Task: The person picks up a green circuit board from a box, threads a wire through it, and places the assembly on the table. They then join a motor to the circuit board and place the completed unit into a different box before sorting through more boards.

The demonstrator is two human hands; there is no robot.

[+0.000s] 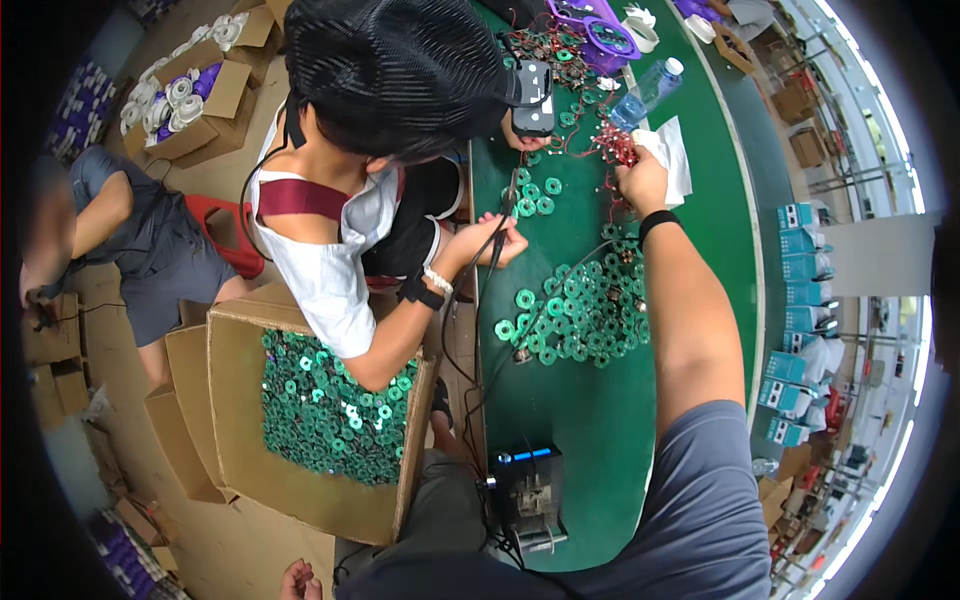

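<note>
My right arm, in a grey sleeve with a black wristband, reaches across the green table. At its far end my right hand [645,182] has its fingers closed at a bunch of thin red wires [617,146], beside a white sheet [676,160]. Between my forearm and the co-worker lies a loose spread of green ring-shaped parts [580,310]. A smaller group of green rings [540,195] sits near the co-worker's hand [490,240]. Low at the bottom edge, my left hand [300,580] shows only in part, its fingers loosely apart with nothing visible in them.
A person in white [320,240] sits close on my left. An open cardboard box [225,400] full of green rings stands by my legs. The table [590,420] carries a black device with cables [530,490], a clear bottle [650,92] and purple baskets [605,40]. Another person [150,240] sits farther left.
</note>
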